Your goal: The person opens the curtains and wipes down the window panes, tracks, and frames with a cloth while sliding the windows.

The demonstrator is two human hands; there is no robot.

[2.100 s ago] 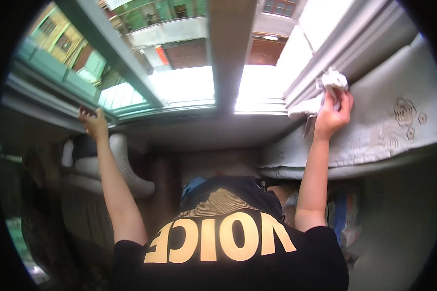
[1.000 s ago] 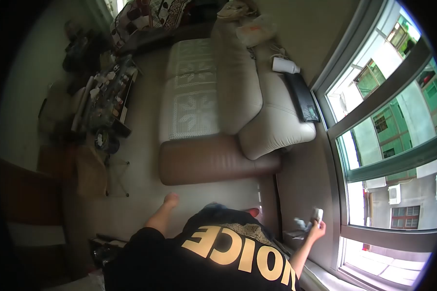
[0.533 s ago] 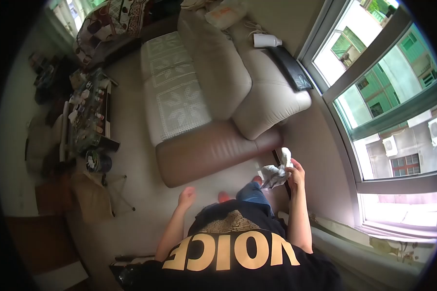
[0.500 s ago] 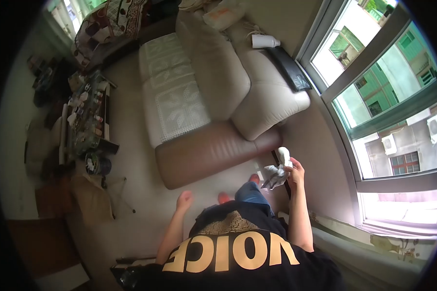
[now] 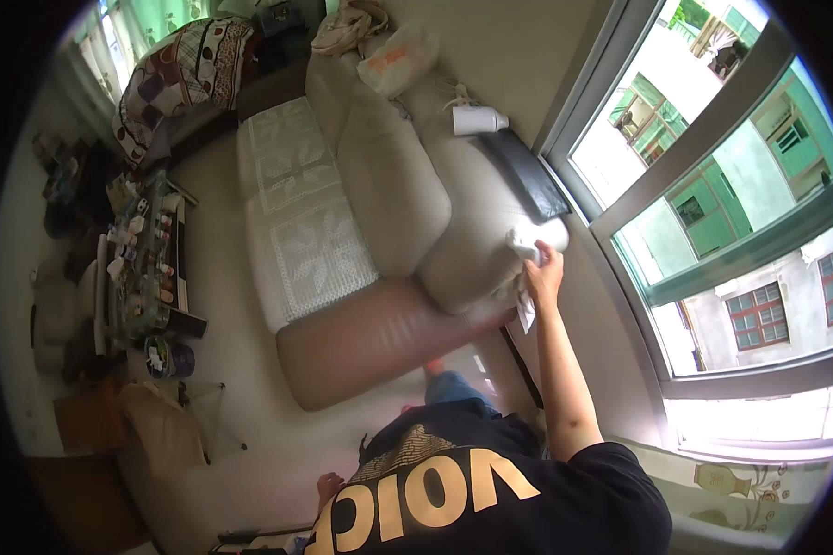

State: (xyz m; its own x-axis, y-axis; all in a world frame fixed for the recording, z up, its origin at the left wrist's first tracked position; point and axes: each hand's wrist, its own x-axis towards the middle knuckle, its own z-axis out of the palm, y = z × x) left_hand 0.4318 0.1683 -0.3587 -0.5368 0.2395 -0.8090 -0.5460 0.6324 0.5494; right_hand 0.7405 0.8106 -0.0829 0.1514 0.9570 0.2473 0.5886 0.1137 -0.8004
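My right hand (image 5: 544, 272) is closed on a crumpled white cloth (image 5: 525, 242), with part of it hanging below the fingers. The arm is stretched forward, and the hand is over or against the rounded end of the beige sofa (image 5: 389, 185), near the window side. Whether the cloth touches the leather I cannot tell. My left hand (image 5: 329, 485) is low beside my black shirt, partly hidden by it, and its fingers are not clear. On the sofa's back lie a black flat case (image 5: 526, 174) and a white bottle-like object (image 5: 478, 120).
A brown sofa armrest (image 5: 379, 347) lies ahead of my legs. Windows (image 5: 713, 185) line the right side. At the left stand a cluttered low table (image 5: 148, 268), a bin (image 5: 168, 357) and a folding stool (image 5: 162, 430). A plastic bag (image 5: 398, 60) rests on the sofa's far part.
From the window, the view has turned to the sofa. My right hand with the cloth has reached forward to the sofa's end. My left hand has dropped back beside my body.
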